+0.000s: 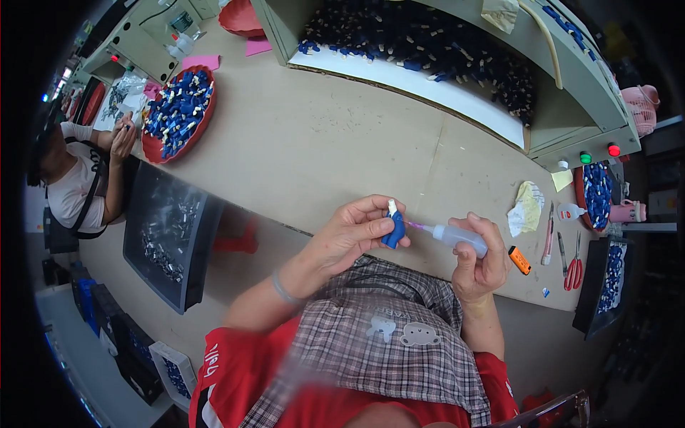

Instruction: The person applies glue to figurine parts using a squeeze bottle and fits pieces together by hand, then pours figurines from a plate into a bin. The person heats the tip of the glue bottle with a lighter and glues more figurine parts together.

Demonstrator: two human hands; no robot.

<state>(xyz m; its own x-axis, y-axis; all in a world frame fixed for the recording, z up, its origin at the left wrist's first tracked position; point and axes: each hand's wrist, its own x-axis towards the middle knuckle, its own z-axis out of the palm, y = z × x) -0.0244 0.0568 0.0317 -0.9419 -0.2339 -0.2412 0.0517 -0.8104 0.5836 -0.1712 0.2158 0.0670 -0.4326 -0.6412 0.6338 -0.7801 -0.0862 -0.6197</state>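
My left hand (346, 235) pinches a small blue moulded piece (392, 234) with a white tip, held upright above the table's near edge. In my right hand (485, 267) is a translucent squeeze bottle (460, 238), lying on its side with the nozzle pointing left. The nozzle's thin, pinkish end meets or nearly meets the right side of the blue piece; I cannot tell whether they touch. Both hands are closed around what they hold, close together in front of my checked apron (385, 335).
Red-handled scissors (574, 274), an orange tool (519, 260) and a crumpled yellowish cloth (526, 208) lie to the right. A lit cabinet (414, 82) holds many blue pieces. At left are a red basin (203, 132), a dark bin (193, 267) and a seated co-worker (78, 175).
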